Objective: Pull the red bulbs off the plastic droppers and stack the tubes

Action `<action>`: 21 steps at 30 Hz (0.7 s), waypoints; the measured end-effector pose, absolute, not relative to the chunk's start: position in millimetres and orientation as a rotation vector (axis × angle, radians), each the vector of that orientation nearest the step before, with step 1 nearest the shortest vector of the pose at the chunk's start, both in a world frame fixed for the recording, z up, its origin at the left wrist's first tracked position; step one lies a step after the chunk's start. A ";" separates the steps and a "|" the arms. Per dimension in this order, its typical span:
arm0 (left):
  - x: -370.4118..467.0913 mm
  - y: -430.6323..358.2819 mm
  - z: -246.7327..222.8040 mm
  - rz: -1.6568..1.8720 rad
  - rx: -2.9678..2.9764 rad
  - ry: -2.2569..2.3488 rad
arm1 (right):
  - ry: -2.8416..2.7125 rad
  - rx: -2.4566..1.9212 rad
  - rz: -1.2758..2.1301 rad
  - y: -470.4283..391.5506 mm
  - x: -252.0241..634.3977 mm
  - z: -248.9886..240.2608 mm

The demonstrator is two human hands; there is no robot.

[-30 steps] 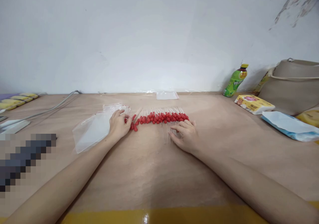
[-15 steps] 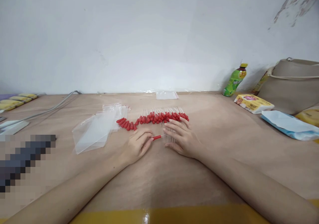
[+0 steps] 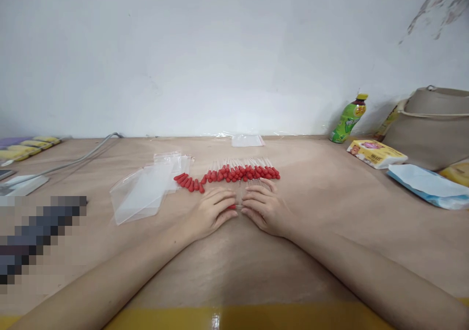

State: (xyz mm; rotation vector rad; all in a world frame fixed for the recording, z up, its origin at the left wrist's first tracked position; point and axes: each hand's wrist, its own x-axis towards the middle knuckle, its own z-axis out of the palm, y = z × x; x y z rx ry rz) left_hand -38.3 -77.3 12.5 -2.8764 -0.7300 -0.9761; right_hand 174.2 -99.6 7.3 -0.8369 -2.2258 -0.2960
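Observation:
My left hand [image 3: 217, 212] is closed around a red rubber bulb [image 3: 232, 207], most of which its fingers hide. A thin clear tube [image 3: 239, 206] runs from the bulb towards my right hand [image 3: 266, 209], whose curled fingers close on its other end. Beneath and beside the right fingers lie more clear tubes [image 3: 251, 185], partly covered. Just behind both hands stretches a row of droppers [image 3: 238, 173], red bulbs towards me and clear stems pointing to the wall. Several loose red bulbs [image 3: 188, 182] lie left of the row.
Clear zip bags [image 3: 141, 193] lie to the left, and another bag [image 3: 247, 141] by the wall. On the right are a green bottle [image 3: 348, 120], a yellow tissue pack [image 3: 376, 154], a blue-white packet [image 3: 427, 183] and a grey bag [image 3: 428, 129]. A grey cable [image 3: 88, 156] crosses the left.
My left hand has moved right and its fingers now cover more of the red bulb. My right hand has curled in, so the two hands' fingertips are nearly together.

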 end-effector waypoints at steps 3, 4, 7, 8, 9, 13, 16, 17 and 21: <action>-36.0 -75.2 8.9 -1.011 -2.873 -0.683 | -2.237 -0.826 -0.264 -100.4 171.7 6.7; -35.7 -75.0 8.3 -1.023 -2.866 -0.675 | -2.241 -0.820 -0.252 -99.9 171.5 5.7; -35.3 -76.5 9.2 -1.026 -2.852 -0.664 | -2.255 -0.749 -0.206 -96.9 172.0 1.1; -35.3 -77.4 10.1 -1.009 -2.858 -0.661 | -2.260 -0.712 -0.182 -96.0 172.2 -0.5; -35.3 -78.3 11.1 -0.986 -2.868 -0.658 | -2.265 -0.674 -0.156 -95.2 172.5 -1.9; -35.9 -81.4 14.0 -0.896 -2.907 -0.665 | -2.288 -0.603 -0.127 -95.7 173.2 -3.7; -36.5 -82.7 15.0 -0.849 -2.933 -0.673 | -2.278 -0.587 -0.210 -98.4 173.3 -1.9; -36.6 -82.9 15.3 -0.839 -2.941 -0.670 | -2.274 -0.577 -0.243 -99.2 173.4 -1.2; -36.9 -83.1 16.6 -0.829 -2.972 -0.640 | -2.286 -0.548 -0.330 -100.1 175.2 0.2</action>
